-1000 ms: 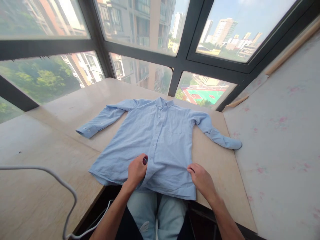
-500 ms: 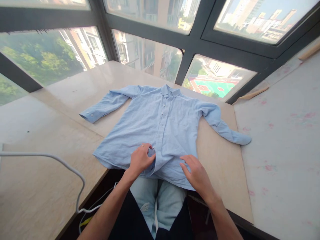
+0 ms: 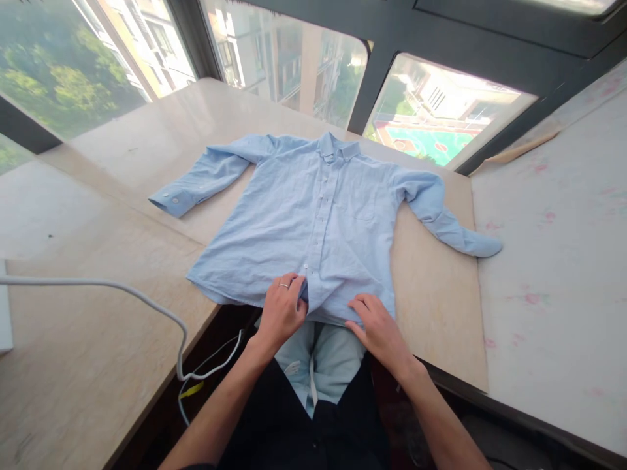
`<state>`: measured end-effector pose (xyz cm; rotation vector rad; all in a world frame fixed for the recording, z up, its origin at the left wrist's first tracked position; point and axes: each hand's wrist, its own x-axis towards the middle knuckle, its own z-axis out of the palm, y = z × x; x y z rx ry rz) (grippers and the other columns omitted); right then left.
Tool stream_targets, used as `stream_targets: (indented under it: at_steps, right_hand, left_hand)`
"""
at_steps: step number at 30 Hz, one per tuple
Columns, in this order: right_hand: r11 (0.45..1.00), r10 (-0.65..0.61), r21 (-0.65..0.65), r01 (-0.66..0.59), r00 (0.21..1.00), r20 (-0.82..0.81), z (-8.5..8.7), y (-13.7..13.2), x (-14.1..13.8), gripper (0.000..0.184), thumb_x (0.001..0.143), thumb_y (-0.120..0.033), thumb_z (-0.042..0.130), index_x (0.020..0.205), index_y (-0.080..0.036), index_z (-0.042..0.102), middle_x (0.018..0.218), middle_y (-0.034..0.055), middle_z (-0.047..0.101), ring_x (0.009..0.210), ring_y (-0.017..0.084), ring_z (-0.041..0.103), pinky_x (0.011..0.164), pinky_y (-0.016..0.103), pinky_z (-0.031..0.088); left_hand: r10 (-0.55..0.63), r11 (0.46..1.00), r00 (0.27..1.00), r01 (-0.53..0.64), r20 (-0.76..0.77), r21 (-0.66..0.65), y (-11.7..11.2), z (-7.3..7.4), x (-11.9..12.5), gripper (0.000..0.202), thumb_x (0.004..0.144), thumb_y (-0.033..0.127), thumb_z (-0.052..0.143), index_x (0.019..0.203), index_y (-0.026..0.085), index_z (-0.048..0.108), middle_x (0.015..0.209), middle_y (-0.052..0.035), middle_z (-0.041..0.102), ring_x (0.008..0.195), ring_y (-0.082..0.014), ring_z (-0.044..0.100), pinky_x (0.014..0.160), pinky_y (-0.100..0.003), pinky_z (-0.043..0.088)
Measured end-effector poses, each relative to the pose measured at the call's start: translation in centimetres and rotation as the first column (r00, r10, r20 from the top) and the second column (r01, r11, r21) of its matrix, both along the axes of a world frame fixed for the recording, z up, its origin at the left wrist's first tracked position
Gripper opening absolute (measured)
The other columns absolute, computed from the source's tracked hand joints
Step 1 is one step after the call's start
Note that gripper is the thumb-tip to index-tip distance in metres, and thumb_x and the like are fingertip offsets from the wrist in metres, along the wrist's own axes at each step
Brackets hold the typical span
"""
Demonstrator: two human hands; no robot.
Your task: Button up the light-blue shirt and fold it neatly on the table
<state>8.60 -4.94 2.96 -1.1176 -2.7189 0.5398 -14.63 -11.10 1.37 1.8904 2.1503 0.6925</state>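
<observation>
The head view shows a light blue shirt (image 3: 279, 215) laid front up on a pale ledge (image 3: 435, 307), directly before the seated person. Its long axis runs from the person's lap away toward the windows (image 3: 298, 65), the far end leaning a little to the right. The collar (image 3: 345, 150) points toward the glass; the hem lies nearest the person, at the ledge's near edge and above the pale trousers (image 3: 337, 359). The button placket (image 3: 321, 228) follows that same line, and the chest pocket (image 3: 361, 203) sits to its right. One sleeve reaches out left and angles back toward the person, ending in a buttoned cuff (image 3: 179, 201); the other slopes down to the right, its end at the flowered wall (image 3: 553, 313).

The left hand (image 3: 284, 305), wearing a ring (image 3: 283, 285), pinches the edge of the front opening near the hem, where the cloth lifts in a fold. The right hand (image 3: 375, 324) rests loosely at the hem, thumb and fingers apart. A white cable (image 3: 122, 285) crosses the ledge at left.
</observation>
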Motion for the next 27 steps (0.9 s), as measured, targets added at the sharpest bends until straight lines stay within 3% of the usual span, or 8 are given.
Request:
stream_targets:
  at_steps: [3,9,16,21,24,27]
  right_hand:
    - [0.999,0.026,-0.029,-0.026,0.999,0.022,0.5,-0.1,1.0,0.008,0.088,-0.019,0.065,0.089,-0.019,0.058,0.092,0.0076,0.061,0.088,0.025,0.057,0.077,0.038,0.05]
    - [0.991,0.02,-0.133,-0.021,1.0,-0.013,1.7,0.2,2.5,0.016,0.097,-0.023,0.051,0.083,-0.021,0.057,0.081,0.0034,0.063,0.077,0.019,0.059,0.07,0.032,0.046]
    - [0.94,-0.036,-0.337,0.049,0.998,0.042,4.1,0.6,4.1,0.02,0.094,-0.036,0.057,0.081,-0.022,0.063,0.081,0.0018,0.067,0.075,0.018,0.062,0.069,0.03,0.048]
    - [0.921,-0.039,-0.389,-0.025,0.987,-0.157,4.7,1.0,1.3,0.021,0.094,-0.038,0.056,0.105,-0.022,0.065,0.093,0.0046,0.07,0.083,0.019,0.065,0.077,0.032,0.053]
    - [0.952,0.004,-0.289,-0.099,0.95,-0.312,4.3,2.5,-1.9,0.02,0.095,-0.031,0.054,0.11,-0.021,0.064,0.095,0.006,0.069,0.084,0.019,0.065,0.08,0.033,0.054]
    - [0.968,0.135,-0.152,-0.202,0.921,-0.365,3.5,4.7,-5.4,0.03,0.094,-0.02,0.049,0.122,-0.023,0.059,0.113,0.0086,0.065,0.095,0.019,0.064,0.086,0.035,0.055]
  left_hand:
    - [-0.027,0.999,0.999,0.026,-0.023,-0.032,0.0,-0.1,0.0,0.048,0.075,0.008,0.053,0.122,0.015,0.057,0.125,-0.0146,0.057,0.113,-0.0312,0.052,0.096,-0.046,0.047]
    - [-0.069,0.997,0.997,0.068,-0.033,-0.027,-0.1,-0.1,-0.5,0.051,0.072,0.003,0.05,0.121,0.014,0.058,0.125,-0.015,0.058,0.113,-0.0307,0.053,0.094,-0.044,0.048]
    - [-0.033,0.999,0.993,0.037,0.114,-0.036,-0.8,1.2,-1.5,0.029,0.085,0.014,0.051,0.112,0.018,0.062,0.092,-0.0057,0.065,0.086,-0.0208,0.061,0.079,-0.033,0.051]
    - [-0.057,0.996,0.987,0.067,0.147,-0.059,-0.8,1.4,-0.9,0.021,0.087,0.017,0.053,0.105,0.02,0.064,0.087,-0.0037,0.065,0.082,-0.0186,0.062,0.076,-0.03,0.05]
    - [-0.048,0.997,0.992,0.055,0.117,-0.053,-0.5,1.2,-0.8,0.02,0.089,0.02,0.052,0.104,0.02,0.065,0.089,-0.0049,0.065,0.083,-0.0189,0.062,0.077,-0.03,0.05]
    - [-0.044,0.998,0.996,0.048,0.079,-0.051,-0.3,1.1,-1.1,0.02,0.089,0.02,0.053,0.104,0.021,0.067,0.094,-0.006,0.064,0.088,-0.0199,0.062,0.078,-0.03,0.051]
